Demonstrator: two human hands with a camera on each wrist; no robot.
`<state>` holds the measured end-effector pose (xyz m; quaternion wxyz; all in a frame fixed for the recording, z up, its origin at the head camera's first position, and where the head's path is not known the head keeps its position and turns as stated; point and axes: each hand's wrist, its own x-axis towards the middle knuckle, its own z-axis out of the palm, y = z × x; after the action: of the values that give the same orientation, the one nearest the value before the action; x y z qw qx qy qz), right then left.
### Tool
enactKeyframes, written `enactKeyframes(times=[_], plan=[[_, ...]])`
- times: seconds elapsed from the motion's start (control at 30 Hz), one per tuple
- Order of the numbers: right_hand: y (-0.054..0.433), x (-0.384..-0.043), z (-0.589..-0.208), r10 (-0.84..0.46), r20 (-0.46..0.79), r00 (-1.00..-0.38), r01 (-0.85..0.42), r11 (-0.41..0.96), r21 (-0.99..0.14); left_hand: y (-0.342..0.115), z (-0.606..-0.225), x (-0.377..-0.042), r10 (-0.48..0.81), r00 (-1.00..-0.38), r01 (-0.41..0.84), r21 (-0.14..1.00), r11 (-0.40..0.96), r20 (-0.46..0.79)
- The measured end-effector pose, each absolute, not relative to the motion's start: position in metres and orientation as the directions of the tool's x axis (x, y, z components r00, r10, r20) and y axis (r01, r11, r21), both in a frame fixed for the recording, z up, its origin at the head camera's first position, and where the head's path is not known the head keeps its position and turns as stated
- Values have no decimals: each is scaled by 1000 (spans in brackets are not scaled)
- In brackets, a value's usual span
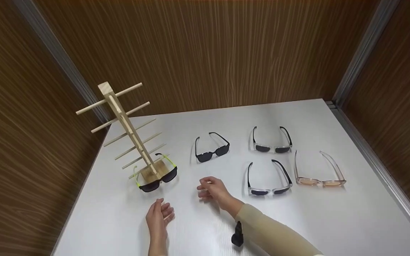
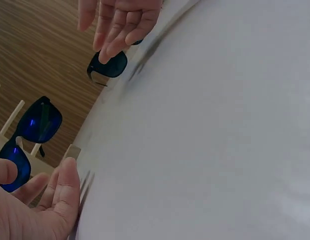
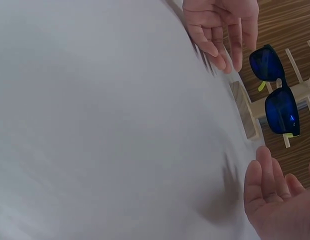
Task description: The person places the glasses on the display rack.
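A wooden sunglasses rack with several crossbars leans at the left of the table. Sunglasses with black fronts and neon yellow-green temples hang on its lowest bar; in the right wrist view their lenses look blue. My left hand is just in front of these sunglasses, fingers loosely bent and holding nothing. To its right, my right hand hovers over the table, fingers relaxed and nothing in them. Beyond the right hand lie black sunglasses, temples pointing back.
On the right half of the white table stand two clear-fronted sunglasses with dark temples, one farther back and one nearer. Beside them are clear pinkish glasses with orange lenses. Brown wood-grain panels wall the table in.
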<state>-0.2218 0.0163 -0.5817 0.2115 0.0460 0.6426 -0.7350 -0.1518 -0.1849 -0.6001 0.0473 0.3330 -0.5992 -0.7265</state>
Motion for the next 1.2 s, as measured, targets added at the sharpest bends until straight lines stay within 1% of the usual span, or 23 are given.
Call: enactKeyframes(times=[0.23, 0.37, 0.57, 0.7, 0.9, 1.2], plan=[[33, -219, -585, -243, -330, -912, 364, -111, -925, -178, -601, -153, -418, -801, -326, 899, -293, -427], [44, -215, -588, -235, -323, -917, 359, -126, -925, -170, -600, -153, -380, -808, -345, 885, -313, -450], [57, -206, -590, -249, -317, -915, 359, -141, -923, -165, -597, -154, -343, -815, -374, 876, -305, -467], [66, -198, -591, -251, -319, -914, 365, -161, -917, -160, -597, -156, -311, -839, -360, 884, -300, -447], [83, -188, -591, -261, -301, -917, 355, -196, -914, -145, -598, -156, -252, -888, -307, 903, -299, -385], [107, -181, -580, -252, -251, -935, 295, -156, -943, -125, -597, -159, -185, -910, -306, 902, -304, -371]])
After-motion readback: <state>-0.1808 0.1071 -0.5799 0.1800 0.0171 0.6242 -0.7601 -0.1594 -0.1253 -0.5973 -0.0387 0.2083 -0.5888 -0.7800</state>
